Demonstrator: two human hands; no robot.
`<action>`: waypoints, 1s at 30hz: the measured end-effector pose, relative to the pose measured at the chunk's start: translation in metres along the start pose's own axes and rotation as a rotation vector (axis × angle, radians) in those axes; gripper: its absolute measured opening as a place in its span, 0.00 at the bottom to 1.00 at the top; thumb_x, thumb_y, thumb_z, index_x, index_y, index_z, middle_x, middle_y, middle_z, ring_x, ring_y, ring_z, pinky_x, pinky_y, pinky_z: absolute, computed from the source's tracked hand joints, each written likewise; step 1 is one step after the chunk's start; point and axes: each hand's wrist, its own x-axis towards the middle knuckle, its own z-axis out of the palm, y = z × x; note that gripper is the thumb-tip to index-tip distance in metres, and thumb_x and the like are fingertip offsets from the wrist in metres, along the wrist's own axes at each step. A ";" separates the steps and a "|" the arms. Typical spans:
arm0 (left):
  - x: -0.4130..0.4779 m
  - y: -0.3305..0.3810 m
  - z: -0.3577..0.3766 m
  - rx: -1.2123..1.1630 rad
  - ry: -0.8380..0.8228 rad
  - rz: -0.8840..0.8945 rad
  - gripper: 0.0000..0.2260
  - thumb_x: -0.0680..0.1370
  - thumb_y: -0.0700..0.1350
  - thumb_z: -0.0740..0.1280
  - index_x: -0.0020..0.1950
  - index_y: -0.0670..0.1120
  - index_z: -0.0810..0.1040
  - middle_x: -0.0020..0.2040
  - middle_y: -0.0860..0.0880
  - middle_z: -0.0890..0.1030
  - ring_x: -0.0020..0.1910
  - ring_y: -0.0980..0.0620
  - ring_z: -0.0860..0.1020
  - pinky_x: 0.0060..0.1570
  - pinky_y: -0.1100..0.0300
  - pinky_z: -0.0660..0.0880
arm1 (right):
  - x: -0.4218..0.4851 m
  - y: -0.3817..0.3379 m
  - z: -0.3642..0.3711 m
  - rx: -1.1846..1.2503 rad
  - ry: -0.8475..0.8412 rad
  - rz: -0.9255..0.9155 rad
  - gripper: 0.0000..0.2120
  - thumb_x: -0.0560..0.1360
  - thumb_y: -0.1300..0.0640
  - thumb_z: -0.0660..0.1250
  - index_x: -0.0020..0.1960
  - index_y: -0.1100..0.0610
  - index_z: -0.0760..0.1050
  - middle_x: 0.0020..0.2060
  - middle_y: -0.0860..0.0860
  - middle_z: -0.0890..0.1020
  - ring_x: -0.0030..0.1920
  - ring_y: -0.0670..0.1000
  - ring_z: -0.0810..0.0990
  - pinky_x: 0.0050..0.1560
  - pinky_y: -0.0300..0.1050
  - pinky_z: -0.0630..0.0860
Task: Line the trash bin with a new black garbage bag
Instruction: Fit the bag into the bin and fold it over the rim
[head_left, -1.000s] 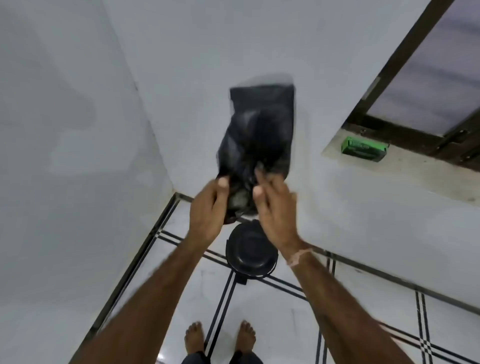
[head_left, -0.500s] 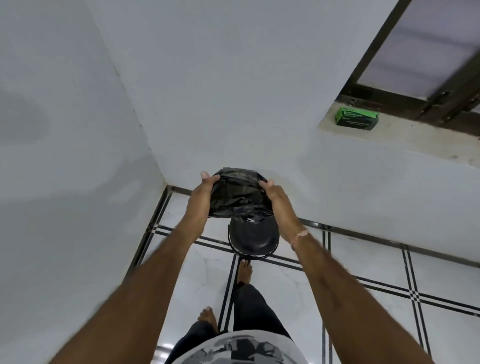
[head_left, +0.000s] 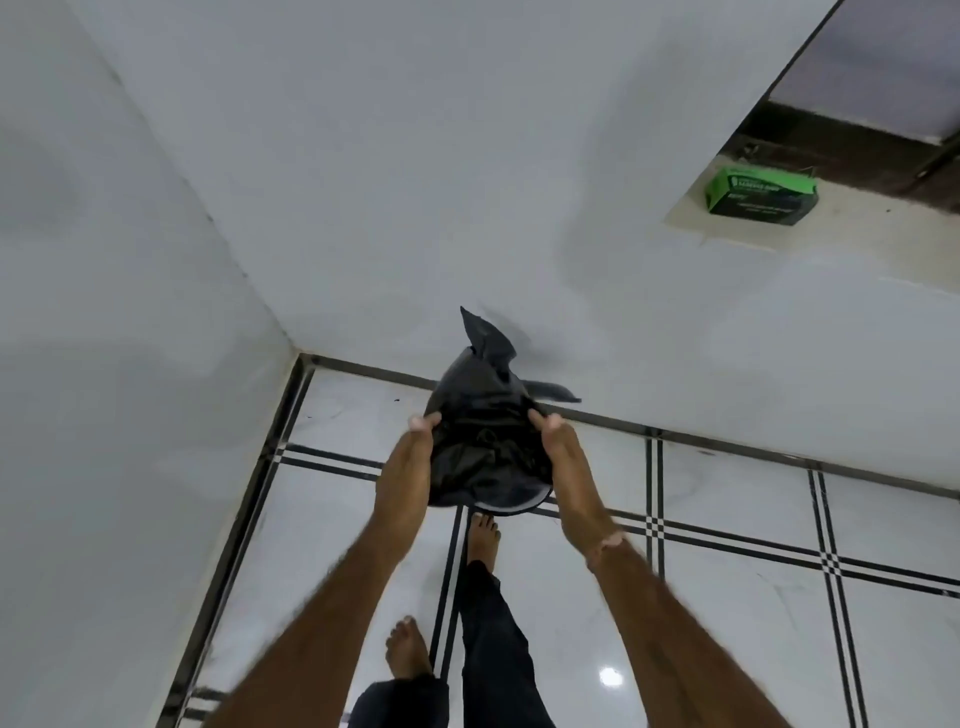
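Observation:
A black garbage bag is stretched between my hands over the small round black trash bin, whose near rim shows just below the bag. My left hand grips the bag's left edge and my right hand grips its right edge, both beside the bin. Loose corners of the bag stick up and to the right against the wall. Most of the bin is hidden by the bag.
The bin stands on a white tiled floor near a corner of two white walls. My bare feet are just in front of the bin. A green box lies on a window ledge up at the right.
My hands have gone down from chest height to the bin with the bag and have pulled it wider over the bin's top. I have stepped closer, one foot forward.

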 end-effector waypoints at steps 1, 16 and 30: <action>0.010 -0.025 0.004 0.020 0.014 -0.063 0.37 0.70 0.82 0.48 0.68 0.65 0.77 0.69 0.54 0.78 0.69 0.50 0.76 0.73 0.48 0.70 | 0.004 0.021 -0.003 0.019 0.004 0.049 0.28 0.82 0.38 0.54 0.75 0.53 0.72 0.68 0.45 0.76 0.62 0.34 0.77 0.54 0.27 0.76; 0.232 -0.236 0.087 0.034 -0.034 -0.431 0.32 0.81 0.69 0.47 0.67 0.52 0.79 0.61 0.46 0.83 0.57 0.47 0.80 0.55 0.55 0.78 | 0.201 0.260 -0.062 0.069 0.016 0.526 0.44 0.74 0.24 0.48 0.66 0.56 0.82 0.62 0.54 0.84 0.62 0.54 0.82 0.60 0.49 0.80; 0.378 -0.314 0.045 1.035 -0.233 0.570 0.40 0.79 0.69 0.51 0.84 0.46 0.56 0.80 0.44 0.65 0.58 0.40 0.82 0.39 0.60 0.76 | 0.320 0.353 -0.078 -0.419 0.000 0.070 0.28 0.78 0.60 0.73 0.76 0.54 0.72 0.70 0.51 0.76 0.72 0.51 0.73 0.77 0.48 0.66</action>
